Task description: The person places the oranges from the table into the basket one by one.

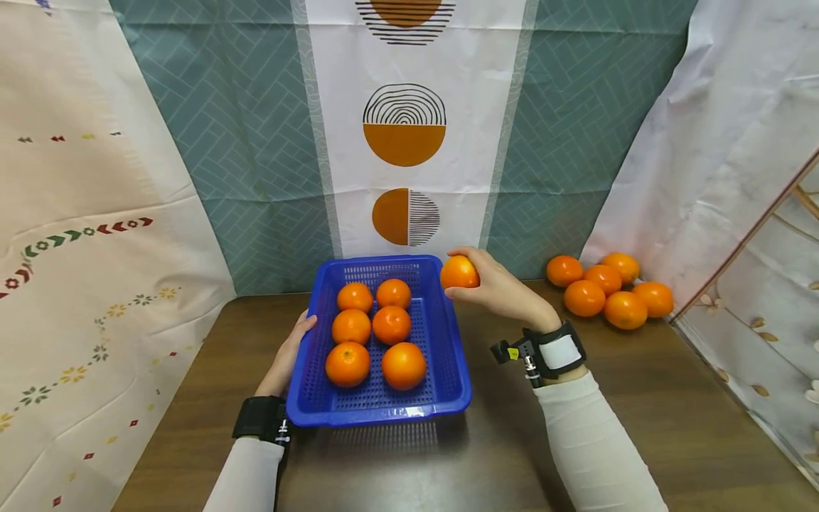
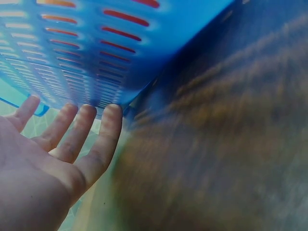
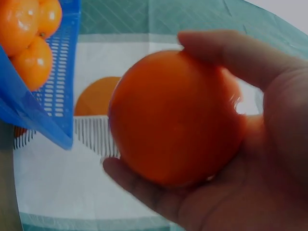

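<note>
My right hand [image 1: 489, 281] grips an orange [image 1: 459, 272] just outside the right rim of a blue plastic basket [image 1: 377, 419]. In the right wrist view the fingers and thumb curl round this orange [image 3: 175, 118], with the basket's edge [image 3: 72, 62] apart from it on the left. Several oranges [image 1: 350, 327] lie in two columns inside the basket. Along the basket's left side, my left hand [image 1: 288, 359] touches the outer wall with extended fingers. The left wrist view shows those fingertips [image 2: 113, 113] against the slotted wall [image 2: 91, 48].
Another group of several oranges [image 1: 603, 291] lies at the right rear of the brown wooden table [image 1: 211, 398]. A patterned curtain [image 1: 256, 142] hangs behind the table, with light cloths [image 1: 77, 213] at either side.
</note>
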`<state>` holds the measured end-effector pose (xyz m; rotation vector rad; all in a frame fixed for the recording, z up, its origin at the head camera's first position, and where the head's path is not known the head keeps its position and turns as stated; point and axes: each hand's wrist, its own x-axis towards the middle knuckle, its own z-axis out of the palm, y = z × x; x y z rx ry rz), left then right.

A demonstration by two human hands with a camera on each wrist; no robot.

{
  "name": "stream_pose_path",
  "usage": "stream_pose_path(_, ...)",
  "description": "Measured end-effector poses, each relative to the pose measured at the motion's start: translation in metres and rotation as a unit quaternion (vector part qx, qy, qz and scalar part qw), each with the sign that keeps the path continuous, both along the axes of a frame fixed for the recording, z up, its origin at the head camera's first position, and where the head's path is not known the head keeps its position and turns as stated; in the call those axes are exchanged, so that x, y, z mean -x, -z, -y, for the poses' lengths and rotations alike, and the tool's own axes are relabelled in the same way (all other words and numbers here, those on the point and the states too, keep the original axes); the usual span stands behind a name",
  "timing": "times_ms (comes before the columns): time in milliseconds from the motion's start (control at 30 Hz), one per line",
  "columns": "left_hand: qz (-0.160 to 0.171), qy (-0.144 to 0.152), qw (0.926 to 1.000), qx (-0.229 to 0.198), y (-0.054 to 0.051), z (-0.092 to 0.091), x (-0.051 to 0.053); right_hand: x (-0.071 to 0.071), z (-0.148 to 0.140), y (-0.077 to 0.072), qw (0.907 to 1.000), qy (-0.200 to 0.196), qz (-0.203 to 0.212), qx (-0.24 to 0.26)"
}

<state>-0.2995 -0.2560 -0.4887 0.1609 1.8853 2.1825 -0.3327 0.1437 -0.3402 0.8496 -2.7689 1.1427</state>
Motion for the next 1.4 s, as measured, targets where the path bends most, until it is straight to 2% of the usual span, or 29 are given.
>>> stream_pose_path(167, -0.008, -0.003, 1.0, 0.002, 0.005, 0.002, 0.002, 0.013, 0.021, 0.003, 0.9973, -0.072, 0.019, -0.001)
stream_pose_path(267, -0.009, -0.002, 1.0, 0.0, 0.001, 0.001, -0.001, 0.017, 0.033, 0.006, 0.9942, -0.101, 0.036, -0.005)
stream_pose_path(367, -0.007, 0.002, 0.9999, -0.007, -0.005, -0.001, -0.006, 0.022, 0.04, 0.01, 0.9927, -0.112, 0.041, -0.014)
stream_pose_path(567, -0.004, 0.005, 0.9999, -0.008, -0.007, -0.002, -0.006, 0.024, 0.049, 0.009, 0.9924, -0.114, 0.047, -0.005)
stream_pose_path(700, -0.012, 0.001, 0.9999, -0.002, -0.002, -0.001, -0.001, 0.026, 0.057, 0.006, 0.9923, -0.112, 0.05, 0.014)
stream_pose_path(833, -0.015, -0.004, 0.9999, 0.007, 0.003, 0.001, 0.003, 0.029, 0.066, 0.01, 0.9945, -0.09, 0.054, 0.002)
stream_pose_path(1033, -0.018, -0.001, 0.9998, 0.003, 0.006, 0.001, 0.003, 0.033, 0.075, 0.019, 0.9933, -0.063, 0.096, -0.017)
stream_pose_path(1300, -0.018, -0.006, 0.9998, 0.001, 0.006, 0.0, 0.005, 0.036, 0.08, 0.034, 0.9829, -0.052, 0.174, -0.032)
stream_pose_path(1400, -0.017, -0.008, 0.9998, 0.001, 0.007, 0.0, 0.006, 0.037, 0.08, 0.038, 0.981, -0.05, 0.183, -0.043)
